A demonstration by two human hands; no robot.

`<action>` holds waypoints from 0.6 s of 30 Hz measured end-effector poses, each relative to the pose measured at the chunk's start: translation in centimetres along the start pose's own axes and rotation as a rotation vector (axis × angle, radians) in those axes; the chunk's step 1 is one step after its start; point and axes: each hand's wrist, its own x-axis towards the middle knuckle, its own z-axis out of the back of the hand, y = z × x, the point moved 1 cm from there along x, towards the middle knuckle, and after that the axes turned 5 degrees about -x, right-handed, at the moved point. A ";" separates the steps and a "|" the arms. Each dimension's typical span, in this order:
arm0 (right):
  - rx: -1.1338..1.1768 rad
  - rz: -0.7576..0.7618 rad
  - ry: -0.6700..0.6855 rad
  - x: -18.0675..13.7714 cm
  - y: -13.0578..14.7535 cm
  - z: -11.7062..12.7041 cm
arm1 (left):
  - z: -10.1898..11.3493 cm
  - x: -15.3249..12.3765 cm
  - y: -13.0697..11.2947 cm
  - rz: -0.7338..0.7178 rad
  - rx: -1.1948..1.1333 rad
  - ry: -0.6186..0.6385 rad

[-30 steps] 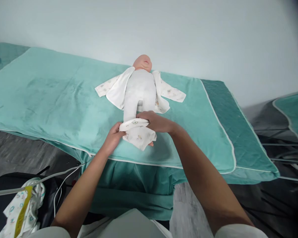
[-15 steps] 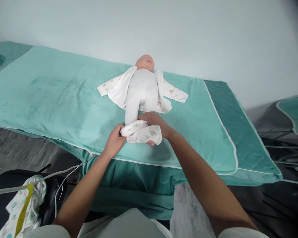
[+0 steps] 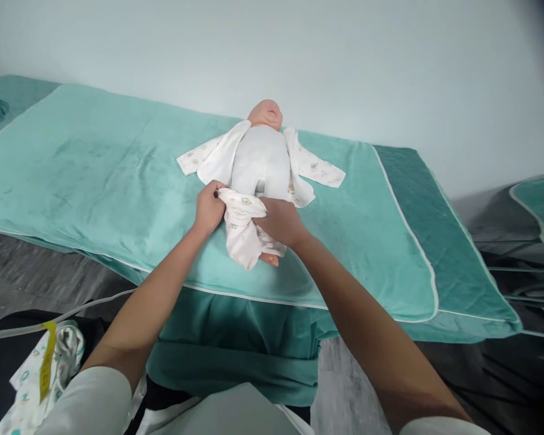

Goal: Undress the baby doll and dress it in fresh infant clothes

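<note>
A baby doll with a white cloth body lies on its back on a teal towel, head toward the wall. An open printed white shirt is spread under its torso. Printed white baby pants cover the doll's legs up to the hips, and one bare foot pokes out at the bottom. My left hand is closed on the left side of the pants' waistband. My right hand is closed on the right side of the pants.
The towel covers a padded bed against a pale wall. At lower left, printed baby clothes with a yellow tag lie on a dark bag, with a white cable across it. Another teal-covered bed stands at the right.
Both hands moved away from me, toward the doll's torso, pulling the bunched pants from the lower legs up to the hips. The pants now hang lengthwise over the legs.
</note>
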 end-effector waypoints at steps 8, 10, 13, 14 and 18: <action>-0.018 -0.181 -0.033 1.2 0.8 0.0 | -1.7 0.7 0.6 -0.031 0.060 -0.194; -0.002 -0.208 -0.047 1.3 1.0 -0.1 | -1.1 -0.6 0.4 0.013 0.059 -0.202; 0.027 -0.248 -0.082 1.3 1.1 -0.3 | 0.1 -3.1 0.0 0.006 0.144 -0.116; 0.035 -0.256 -0.096 1.4 1.1 -0.4 | 0.4 -4.0 -0.2 -0.008 0.209 -0.046; 0.052 -0.262 -0.130 1.4 0.9 -0.7 | 0.8 -6.4 -0.6 -0.067 0.478 0.220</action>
